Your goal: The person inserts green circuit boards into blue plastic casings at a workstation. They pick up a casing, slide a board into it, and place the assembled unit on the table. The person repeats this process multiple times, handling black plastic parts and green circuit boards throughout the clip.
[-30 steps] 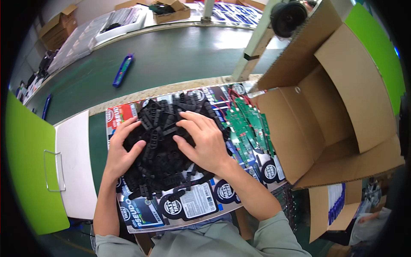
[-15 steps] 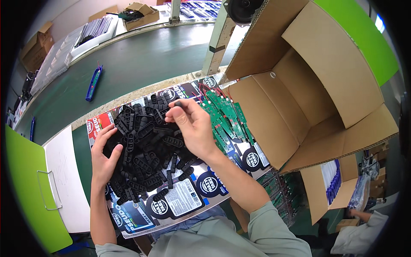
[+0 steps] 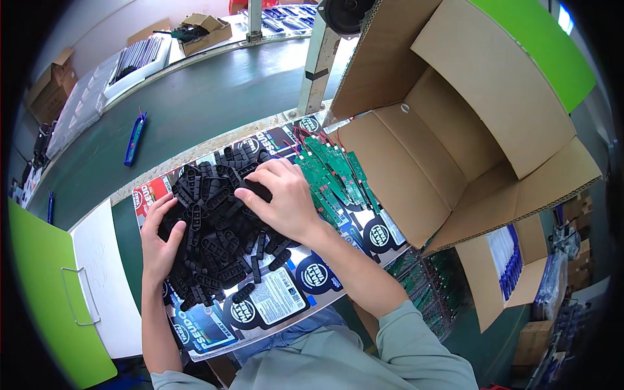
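Observation:
A heap of small black plastic parts, long with rounded ends and slots, covers the left and middle of a printed board. My left hand is cupped against the heap's left side, thumb and fingers apart. Over the heap's upper right, my right hand is bent with its palm down, fingertips and thumb among the black parts. Dark material shows between thumb and fingers, but I cannot separate a held piece from the heap. Green circuit boards with red wires lie right of this hand.
An open cardboard box stands to the right, its flap reaching over the board. Beyond lies a dark green conveyor belt carrying a blue tray-like part. A metal post rises at the belt's near edge. A green-and-white panel stands left.
My right hand has come down onto the heap from above it, where it pinched a small dark piece. My left hand stays put. A co-worker's sleeve at lower right is gone from view.

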